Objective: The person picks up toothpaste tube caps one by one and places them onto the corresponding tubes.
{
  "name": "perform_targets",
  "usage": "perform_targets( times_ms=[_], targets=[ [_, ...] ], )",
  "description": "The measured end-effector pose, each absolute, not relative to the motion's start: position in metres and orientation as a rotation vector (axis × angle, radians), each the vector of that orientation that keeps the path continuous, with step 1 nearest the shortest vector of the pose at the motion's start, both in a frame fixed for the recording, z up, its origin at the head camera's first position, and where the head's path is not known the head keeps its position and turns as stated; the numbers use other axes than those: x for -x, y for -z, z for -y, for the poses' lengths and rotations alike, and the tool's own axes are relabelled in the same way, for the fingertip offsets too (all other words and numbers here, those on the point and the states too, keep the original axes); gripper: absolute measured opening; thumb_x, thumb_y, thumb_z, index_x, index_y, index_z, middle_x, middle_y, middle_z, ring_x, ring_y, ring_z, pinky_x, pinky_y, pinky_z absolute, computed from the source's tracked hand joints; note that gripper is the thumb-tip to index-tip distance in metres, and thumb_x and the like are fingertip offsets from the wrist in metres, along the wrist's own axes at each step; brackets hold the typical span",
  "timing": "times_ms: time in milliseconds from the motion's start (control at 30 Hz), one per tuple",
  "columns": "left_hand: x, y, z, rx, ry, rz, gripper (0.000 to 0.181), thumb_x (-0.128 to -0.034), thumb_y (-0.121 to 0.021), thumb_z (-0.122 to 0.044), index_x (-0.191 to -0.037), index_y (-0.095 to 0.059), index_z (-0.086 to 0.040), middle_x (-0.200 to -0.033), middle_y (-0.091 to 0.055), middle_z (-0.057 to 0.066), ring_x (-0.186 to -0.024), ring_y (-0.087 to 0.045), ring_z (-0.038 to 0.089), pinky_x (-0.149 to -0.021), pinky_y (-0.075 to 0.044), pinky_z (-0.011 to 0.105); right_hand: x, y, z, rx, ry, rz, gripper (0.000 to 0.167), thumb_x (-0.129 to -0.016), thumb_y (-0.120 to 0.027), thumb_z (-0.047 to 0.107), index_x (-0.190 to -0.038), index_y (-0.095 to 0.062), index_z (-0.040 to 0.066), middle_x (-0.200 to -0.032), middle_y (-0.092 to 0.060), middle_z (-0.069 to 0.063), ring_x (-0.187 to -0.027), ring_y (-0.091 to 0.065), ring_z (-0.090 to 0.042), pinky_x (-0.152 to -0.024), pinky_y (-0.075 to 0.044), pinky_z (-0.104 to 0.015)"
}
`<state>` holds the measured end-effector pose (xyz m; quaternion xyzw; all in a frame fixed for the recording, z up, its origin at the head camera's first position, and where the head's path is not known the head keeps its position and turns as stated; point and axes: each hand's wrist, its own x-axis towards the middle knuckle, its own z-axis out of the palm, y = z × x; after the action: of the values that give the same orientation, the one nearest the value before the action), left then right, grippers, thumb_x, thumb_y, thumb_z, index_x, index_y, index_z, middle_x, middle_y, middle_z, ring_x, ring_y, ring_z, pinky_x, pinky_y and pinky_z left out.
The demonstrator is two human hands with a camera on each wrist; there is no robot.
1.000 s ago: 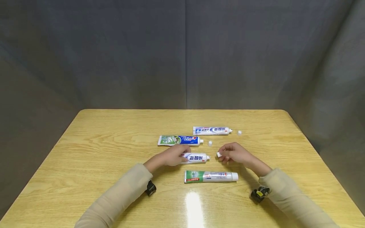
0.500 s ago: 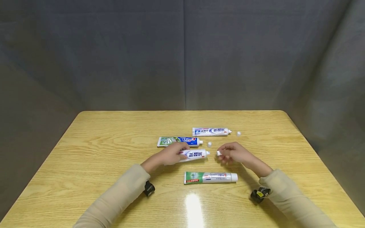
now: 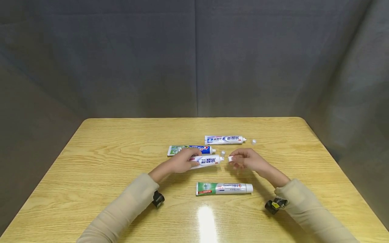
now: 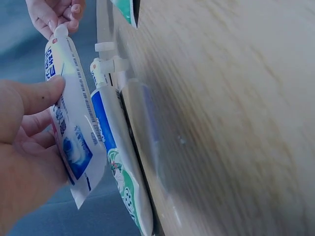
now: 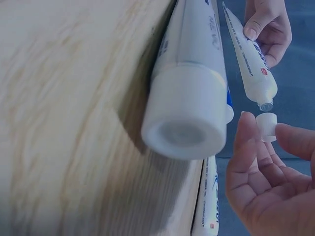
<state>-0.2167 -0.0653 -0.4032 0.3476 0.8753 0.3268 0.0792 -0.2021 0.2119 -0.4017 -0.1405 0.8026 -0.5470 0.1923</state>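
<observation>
My left hand (image 3: 181,161) grips a white toothpaste tube (image 3: 207,160) with blue lettering, lifted off the table, its bare nozzle pointing right. In the left wrist view the thumb (image 4: 47,93) presses on the tube's printed face. Between thumb and fingertips my right hand (image 3: 250,160) pinches a small white cap (image 5: 266,126). A narrow gap separates cap and nozzle in the right wrist view. Just behind the held tube lies a blue and green toothpaste tube (image 3: 200,150), uncapped, partly hidden by the left hand.
Farther back lies another uncapped white tube (image 3: 225,139), with a loose cap (image 3: 254,141) beside its nozzle. A second loose cap (image 3: 223,153) sits by the blue and green tube. Nearer the front is a capped green and white tube (image 3: 224,188). All rest on the wooden table (image 3: 121,141).
The left hand has raised the white tube from the table and moved it slightly away from me. The right hand has brought the cap up and left, closer to the nozzle.
</observation>
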Motion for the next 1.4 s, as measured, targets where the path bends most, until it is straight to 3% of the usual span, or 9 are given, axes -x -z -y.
perform_targets(
  times_ms=[467,1100,1400],
  targets=[
    [0.216,0.398,0.063,-1.053,-1.007,-2.604,0.016,-0.0841,-0.063,-0.004,-0.1,-0.059,-0.002,-0.093,-0.06,0.005,-0.077,-0.054,0.013,-0.068,-0.044,0.026,0.2,0.395,-0.201,0.422,1.542,-2.296,0.025,-0.091,-0.052,0.005,-0.111,-0.051,-0.011,-0.098,-0.063,-0.023,-0.083,-0.061,-0.038,-0.061,-0.048,-0.031],
    [0.213,0.397,0.062,-1.073,-0.968,-2.663,0.018,-0.0851,-0.062,-0.005,-0.103,-0.061,-0.003,-0.094,-0.06,0.003,-0.077,-0.05,0.013,-0.07,-0.042,0.027,0.197,0.397,-0.192,0.403,1.577,-2.328,0.02,-0.091,-0.052,0.004,-0.102,-0.055,-0.012,-0.094,-0.063,-0.026,-0.072,-0.064,-0.03,-0.058,-0.046,-0.028],
    [0.212,0.398,0.062,-1.102,-0.946,-2.704,0.018,-0.0851,-0.062,-0.006,-0.102,-0.061,-0.002,-0.094,-0.059,0.004,-0.075,-0.048,0.013,-0.07,-0.04,0.028,0.197,0.395,-0.191,0.396,1.543,-2.307,0.024,-0.094,-0.048,0.009,-0.093,-0.057,-0.013,-0.079,-0.065,-0.02,-0.063,-0.062,-0.019,-0.06,-0.047,-0.031]
  ],
)
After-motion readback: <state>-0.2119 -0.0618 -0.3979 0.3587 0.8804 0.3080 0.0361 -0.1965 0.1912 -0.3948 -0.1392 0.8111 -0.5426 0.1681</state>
